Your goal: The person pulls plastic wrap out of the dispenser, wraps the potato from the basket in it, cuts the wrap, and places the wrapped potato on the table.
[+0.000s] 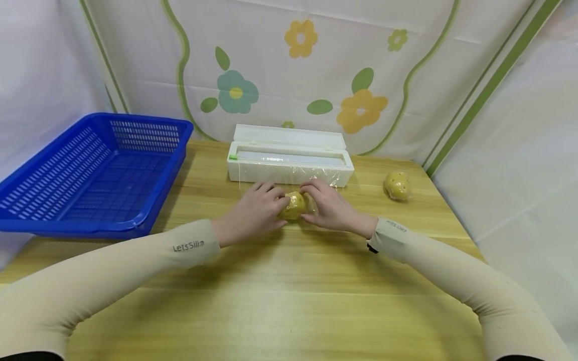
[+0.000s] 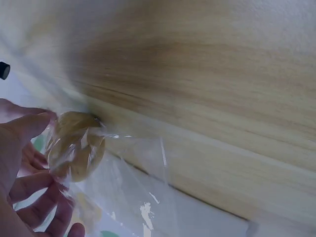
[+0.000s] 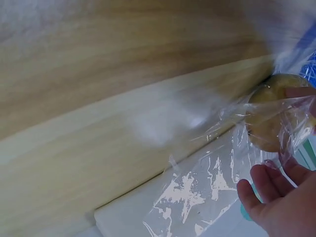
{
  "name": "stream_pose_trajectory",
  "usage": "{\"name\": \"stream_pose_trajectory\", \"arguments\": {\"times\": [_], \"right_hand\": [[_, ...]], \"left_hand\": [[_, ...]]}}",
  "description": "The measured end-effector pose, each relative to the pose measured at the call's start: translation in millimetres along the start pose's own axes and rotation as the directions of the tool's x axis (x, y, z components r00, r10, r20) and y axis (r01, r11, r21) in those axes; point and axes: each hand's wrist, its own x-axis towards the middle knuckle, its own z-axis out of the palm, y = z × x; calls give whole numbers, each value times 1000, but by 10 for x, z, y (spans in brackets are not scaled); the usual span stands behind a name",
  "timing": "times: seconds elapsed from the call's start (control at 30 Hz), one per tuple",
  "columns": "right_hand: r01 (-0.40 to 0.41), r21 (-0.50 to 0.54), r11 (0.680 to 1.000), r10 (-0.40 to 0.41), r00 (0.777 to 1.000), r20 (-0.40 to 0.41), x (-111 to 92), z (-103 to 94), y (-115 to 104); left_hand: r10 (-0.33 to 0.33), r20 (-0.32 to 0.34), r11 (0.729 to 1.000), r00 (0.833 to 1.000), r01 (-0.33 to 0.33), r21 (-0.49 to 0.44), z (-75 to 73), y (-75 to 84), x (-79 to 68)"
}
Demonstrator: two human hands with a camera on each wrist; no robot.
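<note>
A yellow potato [image 1: 294,206] lies on the table between the two hands, with clear cling film [image 3: 217,168] over and around it. The left hand [image 1: 256,209] grips the potato from the left, its thumb and fingers against the film-covered skin. From the right, the right hand [image 1: 331,206] pinches the film at the potato's side with curved fingers. Just behind both hands stands a white cling film box [image 1: 289,173], lid up, its roll [image 1: 289,158] showing. Film stretches from the box down toward the potato. The fingertips are partly hidden in the head view.
A second potato [image 1: 398,186], wrapped in film, sits on the table [image 1: 289,301] at the right. A large blue plastic basket [image 1: 164,200] stands at the left. Behind the box hangs a white flowered curtain [image 1: 271,60].
</note>
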Motion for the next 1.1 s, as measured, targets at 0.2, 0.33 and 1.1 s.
{"name": "stream_pose_trajectory", "arguments": {"times": [0.2, 0.33, 1.1], "right_hand": [[-133, 97, 986, 127, 990, 67, 18, 0, 20], [-230, 72, 971, 221, 969, 111, 34, 29, 21], [-491, 127, 862, 472, 868, 153, 149, 138, -23]], "left_hand": [[-104, 65, 989, 992, 110, -99, 131, -81, 55], [-162, 112, 969, 980, 180, -171, 232, -158, 91], [-126, 303, 910, 945, 232, -343, 340, -472, 193]]}}
